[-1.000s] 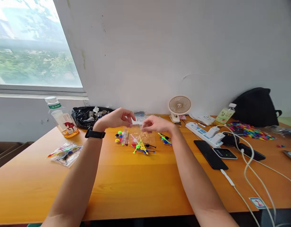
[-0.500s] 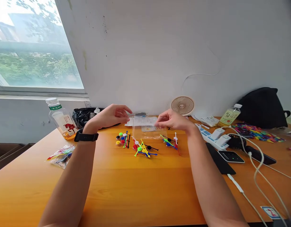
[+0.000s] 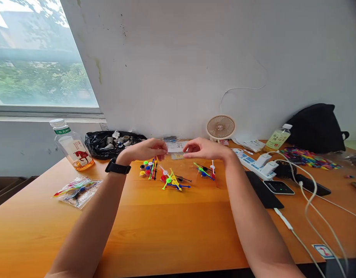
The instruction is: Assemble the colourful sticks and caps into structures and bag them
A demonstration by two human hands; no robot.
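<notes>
My left hand (image 3: 151, 148), with a black band (image 3: 117, 166) on the wrist, is closed with fingertips pinched over the back of the table. My right hand (image 3: 202, 148) faces it, thumb and fingers curled together. A clear plastic bag (image 3: 175, 157) seems to be between them; its outline is very faint now. Below the hands lies a pile of coloured plastic arrow spinners (image 3: 175, 181). A smaller group of spinners (image 3: 206, 170) lies to the right. Loose arrows (image 3: 153, 170) and round coloured bases (image 3: 142, 173) sit to the left.
At left are a bottle (image 3: 73, 148), a bag of coloured parts (image 3: 78, 192) and a black bin bag (image 3: 98, 144). A fan (image 3: 221, 127) and papers (image 3: 178, 146) stand behind. A power strip (image 3: 251, 164), cables, a phone-like device (image 3: 278, 187) and another bottle (image 3: 278, 138) lie right.
My hands have come closer together, and the clear bag that was spread between them is now hardly visible. The view has shifted slightly. The spinners have stayed in place.
</notes>
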